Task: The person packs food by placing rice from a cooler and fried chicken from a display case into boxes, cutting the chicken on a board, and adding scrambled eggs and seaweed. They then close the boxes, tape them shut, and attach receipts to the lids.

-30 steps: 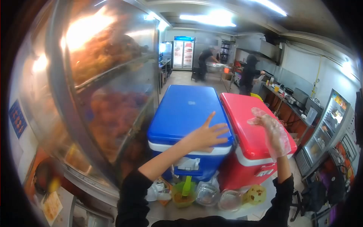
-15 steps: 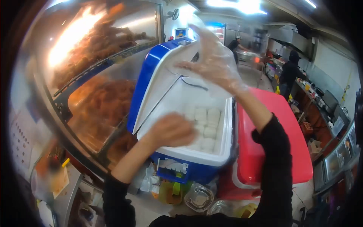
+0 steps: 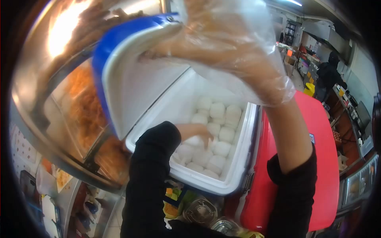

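A blue and white cooler (image 3: 238, 183) stands in front of me with its lid (image 3: 104, 59) raised on the left. Rounded white bundles (image 3: 222, 148) fill its inside in rows. My left hand (image 3: 195, 130) is down in the cooler, fingers apart and bent over the bundles, with part of the hand hidden. High and close to the camera is my right hand (image 3: 234, 59), in a loose clear plastic glove. Its thumb side stretches left across the raised lid, and its fingers run out of the top of the view. It holds nothing visible.
A red cooler lid (image 3: 313, 158) lies close on the right. Left of the blue cooler is a lit glass case with fried-looking food (image 3: 87, 107). Clear plastic containers (image 3: 200, 210) sit below. A person in dark clothes (image 3: 329, 75) stands at the right counter.
My left hand has gone from above the cooler's near left side down into the bundles. My gloved right hand has come nearer the camera and overlaps the lid. The view has moved closer.
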Action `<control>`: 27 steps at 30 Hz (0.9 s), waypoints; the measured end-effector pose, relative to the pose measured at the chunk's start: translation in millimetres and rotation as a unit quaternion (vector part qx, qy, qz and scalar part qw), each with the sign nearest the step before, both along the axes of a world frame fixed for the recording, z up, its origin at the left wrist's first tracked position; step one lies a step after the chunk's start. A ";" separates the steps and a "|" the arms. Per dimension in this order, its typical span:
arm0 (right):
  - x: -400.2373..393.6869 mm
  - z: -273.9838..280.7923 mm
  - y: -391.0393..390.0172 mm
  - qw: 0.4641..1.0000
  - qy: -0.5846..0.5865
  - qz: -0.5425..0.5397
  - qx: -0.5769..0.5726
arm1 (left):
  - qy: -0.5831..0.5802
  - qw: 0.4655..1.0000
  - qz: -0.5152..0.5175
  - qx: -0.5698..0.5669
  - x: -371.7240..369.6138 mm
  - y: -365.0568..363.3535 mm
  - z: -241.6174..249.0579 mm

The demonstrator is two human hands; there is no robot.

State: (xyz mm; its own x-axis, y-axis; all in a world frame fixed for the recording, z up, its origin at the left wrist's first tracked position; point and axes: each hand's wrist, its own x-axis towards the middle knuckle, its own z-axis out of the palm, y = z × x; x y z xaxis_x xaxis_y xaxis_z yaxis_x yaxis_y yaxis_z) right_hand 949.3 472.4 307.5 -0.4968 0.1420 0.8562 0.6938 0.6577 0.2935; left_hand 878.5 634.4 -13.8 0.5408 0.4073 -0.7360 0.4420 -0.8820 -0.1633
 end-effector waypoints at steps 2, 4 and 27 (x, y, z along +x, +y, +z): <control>3.5 -3.6 -3.0 1.000 -0.011 0.004 -0.001 | -0.021 0.990 0.019 -0.139 -6.3 -6.8 -27.6; 6.4 -4.3 -3.9 1.000 -0.021 0.007 -0.002 | -0.047 0.990 -0.013 -0.130 -15.5 -7.1 -38.2; 10.1 6.2 -13.6 0.996 -0.084 0.001 -0.026 | -0.292 0.811 0.080 -0.501 -28.3 -21.3 -74.4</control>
State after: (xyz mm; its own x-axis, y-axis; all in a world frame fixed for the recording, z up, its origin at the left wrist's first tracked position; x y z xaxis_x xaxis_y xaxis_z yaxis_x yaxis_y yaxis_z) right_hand 959.4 458.8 313.6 -0.6324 0.1822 0.7530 0.6366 0.6761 0.3710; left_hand 850.2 613.1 -88.2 0.9155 -0.1379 -0.3779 0.3074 -0.3662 0.8783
